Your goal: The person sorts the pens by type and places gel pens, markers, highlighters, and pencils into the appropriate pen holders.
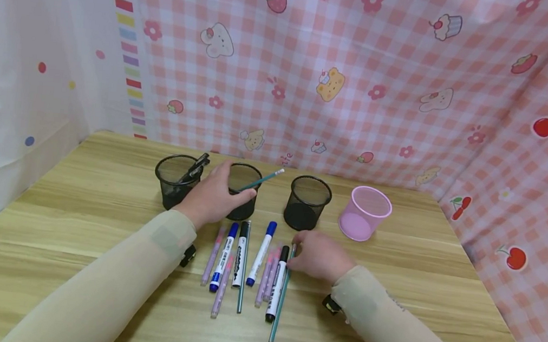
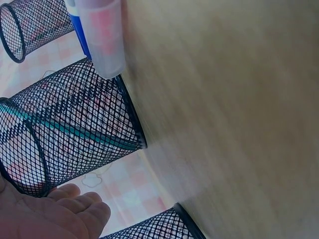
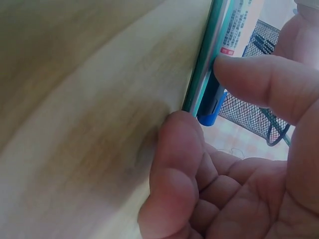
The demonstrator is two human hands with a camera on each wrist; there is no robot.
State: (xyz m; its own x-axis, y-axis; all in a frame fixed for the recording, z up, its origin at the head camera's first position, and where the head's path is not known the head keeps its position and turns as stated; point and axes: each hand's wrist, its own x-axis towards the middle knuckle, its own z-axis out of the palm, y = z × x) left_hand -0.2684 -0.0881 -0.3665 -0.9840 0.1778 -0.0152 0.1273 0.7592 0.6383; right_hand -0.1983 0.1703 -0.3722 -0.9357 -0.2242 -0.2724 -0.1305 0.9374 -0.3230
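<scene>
My left hand (image 1: 215, 196) is at the second black mesh cup (image 1: 241, 212), its thumb across the front rim and its fingers relaxed beside the cup. A green pencil (image 1: 265, 179) leans inside that cup with its white eraser end sticking out to the right; its lower length shows through the mesh in the left wrist view. My right hand (image 1: 322, 255) is low over the table, with thumb and index fingertips (image 3: 180, 127) right at the upper end of another green pencil (image 1: 279, 307). That pencil lies beside a black-capped white marker (image 1: 277, 285).
Several purple pens (image 1: 221, 291), blue-capped markers (image 1: 262, 254), another black-capped marker (image 1: 239, 257) and a pencil (image 1: 241, 293) lie between the hands. A black cup with black pens (image 1: 171, 197) stands leftmost. Another black cup (image 1: 301, 214) and a pink cup (image 1: 358, 224) stand right.
</scene>
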